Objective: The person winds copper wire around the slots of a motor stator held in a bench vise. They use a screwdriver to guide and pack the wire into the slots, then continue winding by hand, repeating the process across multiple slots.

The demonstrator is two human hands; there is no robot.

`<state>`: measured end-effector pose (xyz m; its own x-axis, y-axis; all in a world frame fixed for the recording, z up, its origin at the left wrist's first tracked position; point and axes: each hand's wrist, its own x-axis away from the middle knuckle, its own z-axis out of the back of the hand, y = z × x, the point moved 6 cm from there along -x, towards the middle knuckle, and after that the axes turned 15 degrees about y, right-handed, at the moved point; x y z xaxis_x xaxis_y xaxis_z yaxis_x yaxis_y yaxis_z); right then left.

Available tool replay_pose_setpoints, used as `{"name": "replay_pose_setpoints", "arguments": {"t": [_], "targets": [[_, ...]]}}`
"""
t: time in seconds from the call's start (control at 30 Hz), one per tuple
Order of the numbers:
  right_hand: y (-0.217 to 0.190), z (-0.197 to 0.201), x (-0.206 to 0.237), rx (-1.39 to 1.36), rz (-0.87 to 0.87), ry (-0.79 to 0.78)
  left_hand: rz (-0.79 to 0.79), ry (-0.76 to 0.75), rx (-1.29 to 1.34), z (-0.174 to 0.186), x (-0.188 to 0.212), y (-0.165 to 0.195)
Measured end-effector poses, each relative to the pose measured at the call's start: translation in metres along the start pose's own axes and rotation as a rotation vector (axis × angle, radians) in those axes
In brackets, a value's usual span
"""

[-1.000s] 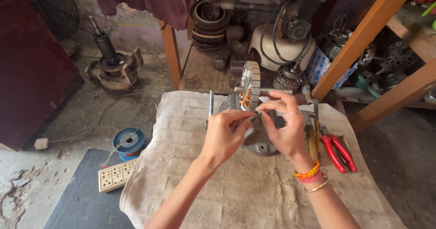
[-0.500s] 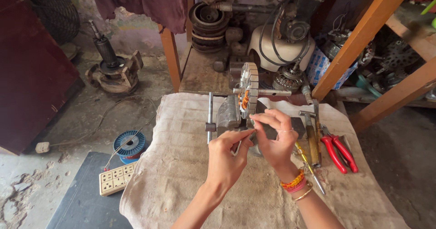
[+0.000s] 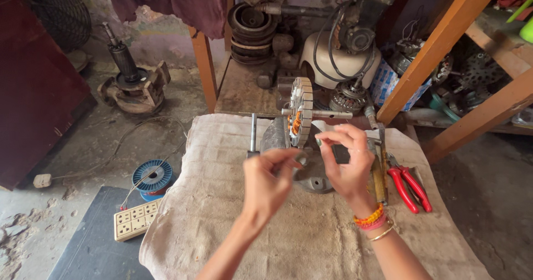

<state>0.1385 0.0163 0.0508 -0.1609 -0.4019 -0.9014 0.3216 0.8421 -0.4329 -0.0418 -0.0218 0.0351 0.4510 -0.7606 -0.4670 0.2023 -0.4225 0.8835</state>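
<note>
A round fan stator [image 3: 300, 111] with pale laminations and copper windings sits on a steel shaft [image 3: 332, 114] held in a small metal stand [image 3: 314, 175] on a sackcloth-covered table [image 3: 222, 224]. My left hand [image 3: 267, 184] hovers just in front of the stand, blurred, with its fingertips pinched together. My right hand [image 3: 345, 163], with orange and gold bangles at the wrist, is to the right of the stator, thumb and forefinger pinched close to the shaft. I cannot make out anything between the fingers of either hand.
Red-handled pliers [image 3: 410, 187] and a wooden-handled tool [image 3: 379, 175] lie to the right of the stand. On the floor to the left are a blue wire spool [image 3: 152, 177] and a cream socket board [image 3: 135, 220]. Motor parts, a pump [image 3: 345, 52] and wooden shelf legs crowd the back.
Both hands have drawn back from the stator toward me. The left hand has dropped lower and is blurred with motion.
</note>
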Motion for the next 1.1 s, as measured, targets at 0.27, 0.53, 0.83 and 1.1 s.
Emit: {"name": "replay_pose_setpoints", "arguments": {"t": [0.27, 0.53, 0.83, 1.1], "targets": [[0.011, -0.014, -0.028, 0.064, 0.041, -0.133, 0.15, 0.009, 0.003, 0.013, -0.065, -0.042], [0.008, -0.014, -0.032, 0.099, 0.02, -0.125, 0.361, 0.047, 0.165, 0.015, -0.068, -0.094], [-0.047, -0.039, 0.022, -0.154, -0.381, -0.125, 1.23, -0.047, 1.232, -0.015, -0.055, -0.124], [-0.033, -0.056, 0.031, -0.379, -1.045, -0.342, 1.129, 0.177, 1.264, -0.013, -0.067, -0.074]]}}
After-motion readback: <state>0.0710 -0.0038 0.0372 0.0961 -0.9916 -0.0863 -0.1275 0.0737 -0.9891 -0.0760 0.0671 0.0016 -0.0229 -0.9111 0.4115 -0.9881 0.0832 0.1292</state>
